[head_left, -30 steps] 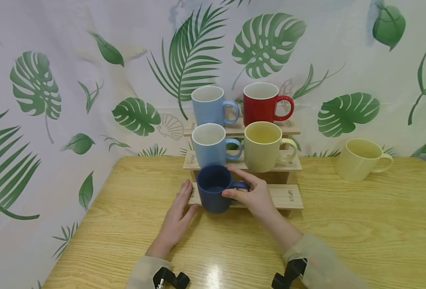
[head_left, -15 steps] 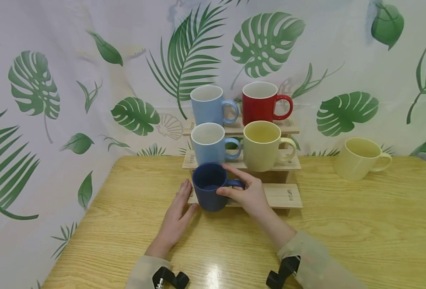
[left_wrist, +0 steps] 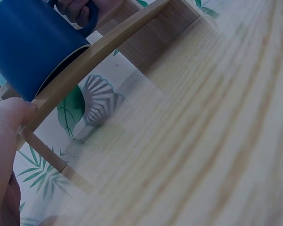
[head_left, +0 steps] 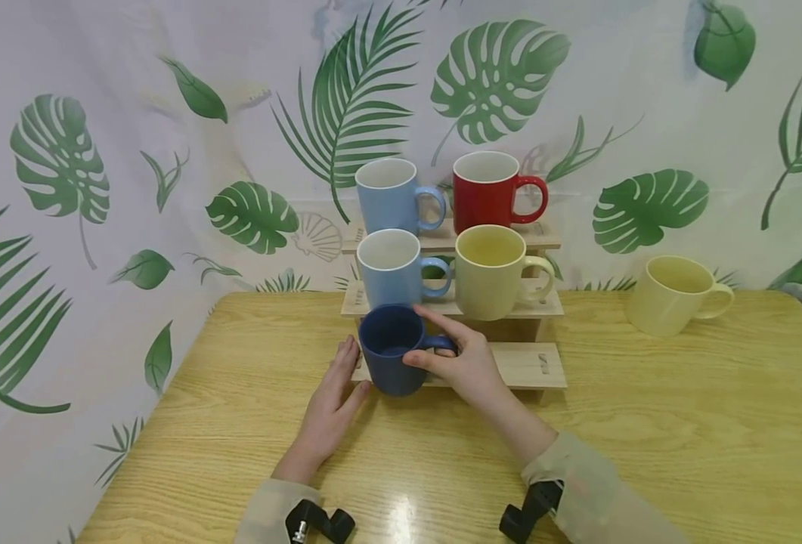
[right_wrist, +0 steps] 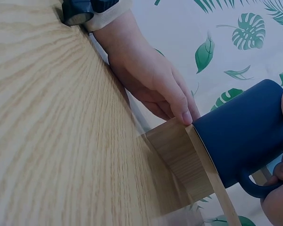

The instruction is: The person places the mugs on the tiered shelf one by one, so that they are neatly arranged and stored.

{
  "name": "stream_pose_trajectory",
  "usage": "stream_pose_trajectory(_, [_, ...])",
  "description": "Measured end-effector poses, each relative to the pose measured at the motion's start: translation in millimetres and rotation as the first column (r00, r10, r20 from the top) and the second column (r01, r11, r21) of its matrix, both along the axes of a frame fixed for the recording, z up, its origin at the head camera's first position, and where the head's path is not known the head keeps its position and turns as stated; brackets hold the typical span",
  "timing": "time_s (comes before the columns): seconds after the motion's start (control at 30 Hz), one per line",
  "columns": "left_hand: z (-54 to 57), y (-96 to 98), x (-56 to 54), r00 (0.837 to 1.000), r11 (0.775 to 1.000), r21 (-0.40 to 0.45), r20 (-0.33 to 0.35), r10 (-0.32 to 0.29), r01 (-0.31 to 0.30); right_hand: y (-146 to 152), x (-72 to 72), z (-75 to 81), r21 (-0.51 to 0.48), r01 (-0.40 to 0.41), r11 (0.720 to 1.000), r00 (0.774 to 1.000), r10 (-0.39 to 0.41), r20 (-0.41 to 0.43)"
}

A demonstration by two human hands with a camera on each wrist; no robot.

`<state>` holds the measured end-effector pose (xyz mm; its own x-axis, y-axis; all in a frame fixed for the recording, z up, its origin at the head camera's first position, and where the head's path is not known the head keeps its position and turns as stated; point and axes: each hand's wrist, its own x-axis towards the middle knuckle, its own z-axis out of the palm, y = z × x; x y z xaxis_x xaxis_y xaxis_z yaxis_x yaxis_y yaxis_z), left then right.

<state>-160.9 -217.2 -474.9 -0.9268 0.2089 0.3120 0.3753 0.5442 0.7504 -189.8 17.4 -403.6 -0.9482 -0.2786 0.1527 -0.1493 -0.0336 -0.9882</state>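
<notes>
A dark blue mug is upright at the left end of the lowest shelf of a wooden stepped rack, its base against the front edge. My right hand grips the mug by its handle, thumb and index finger reaching onto the body and rim. My left hand lies at the shelf's left end, fingers fairly straight along the side, thumb touching the front corner. Behind the blue mug, a light blue mug and a pale yellow mug occupy the middle shelf.
On the top shelf are another light blue mug and a red mug. A second pale yellow mug stands on the wooden table to the right. A leaf-print cloth hangs behind the table.
My right hand has shifted the dark blue mug slightly left along the lowest shelf, toward my left hand. My left hand stays at the rack. The head view has drifted slightly.
</notes>
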Motion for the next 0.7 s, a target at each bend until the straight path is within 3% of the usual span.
stream_pose_trajectory(0.57, [0.6,-0.5,-0.2,1.000,1.000,-0.001,0.001,0.006,-0.006,3.4,2.1,0.4,0.216,0.061,0.975,0.982,-0.019,-0.189])
stream_pose_trajectory(0.7, [-0.4,-0.9,-0.1,1.000,1.000,-0.002,-0.002,0.007,-0.007,10.4,3.0,-2.0,0.214,0.033,0.976,0.984,0.006,-0.178])
